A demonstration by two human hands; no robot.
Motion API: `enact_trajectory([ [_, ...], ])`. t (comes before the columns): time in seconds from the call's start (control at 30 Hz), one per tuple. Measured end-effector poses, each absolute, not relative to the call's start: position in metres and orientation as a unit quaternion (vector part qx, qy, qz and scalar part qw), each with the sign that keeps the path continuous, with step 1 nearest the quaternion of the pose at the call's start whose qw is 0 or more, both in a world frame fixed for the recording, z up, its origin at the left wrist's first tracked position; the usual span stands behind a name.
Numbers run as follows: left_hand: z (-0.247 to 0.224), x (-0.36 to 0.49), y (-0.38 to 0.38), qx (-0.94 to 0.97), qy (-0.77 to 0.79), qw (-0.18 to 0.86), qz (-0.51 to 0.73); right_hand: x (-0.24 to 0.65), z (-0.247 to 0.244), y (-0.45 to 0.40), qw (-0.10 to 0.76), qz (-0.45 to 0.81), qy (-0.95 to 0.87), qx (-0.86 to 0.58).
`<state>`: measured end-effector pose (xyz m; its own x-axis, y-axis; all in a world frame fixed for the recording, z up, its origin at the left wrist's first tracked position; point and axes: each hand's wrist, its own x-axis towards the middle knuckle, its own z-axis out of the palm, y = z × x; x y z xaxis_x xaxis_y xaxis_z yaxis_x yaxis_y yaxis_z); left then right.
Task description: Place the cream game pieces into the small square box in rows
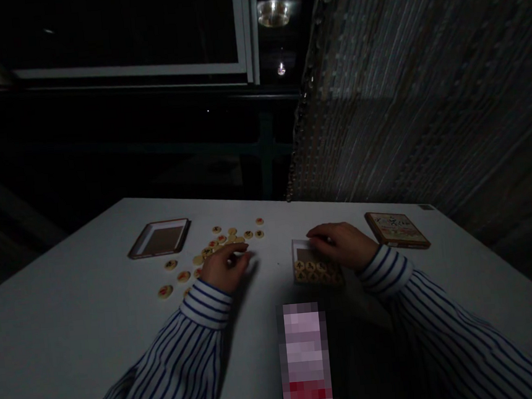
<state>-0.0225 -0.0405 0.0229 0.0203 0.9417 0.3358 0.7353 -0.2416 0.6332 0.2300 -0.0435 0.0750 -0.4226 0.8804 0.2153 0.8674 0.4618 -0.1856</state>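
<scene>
My left hand (225, 268) hovers at the right edge of a loose scatter of round wooden Chinese chess pieces (184, 276). Its fingers are bent, with a small gap between thumb and forefinger and no piece visible there. Over the far right part of a small open box (295, 274) is my right hand (342, 242). Its fingers are curled and close together at the tips; whatever lies between them is hidden. Inside the box, several dark-marked pieces (310, 266) lie in rows along the near side. The hand covers the box's right portion.
An open, shallow tray or lid (183, 238) lies at the left of the white table (118, 318). A flat printed box (401, 231) is at the right. Behind the table hangs a bead-string curtain (368, 91) beside a dark window (246, 33). The light is dim.
</scene>
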Motion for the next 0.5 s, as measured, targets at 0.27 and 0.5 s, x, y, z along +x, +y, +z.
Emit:
enact_trajectory([
  [0.27,0.038,-0.086,-0.035,0.673,0.672,0.117,0.286,0.192,0.099,-0.019,0.163,0.030,-0.872,-0.460],
  [0.5,0.032,-0.126,-0.023,0.674,0.689,0.111,0.244,0.140,0.096,0.003,0.144,0.042,-0.896,-0.417],
])
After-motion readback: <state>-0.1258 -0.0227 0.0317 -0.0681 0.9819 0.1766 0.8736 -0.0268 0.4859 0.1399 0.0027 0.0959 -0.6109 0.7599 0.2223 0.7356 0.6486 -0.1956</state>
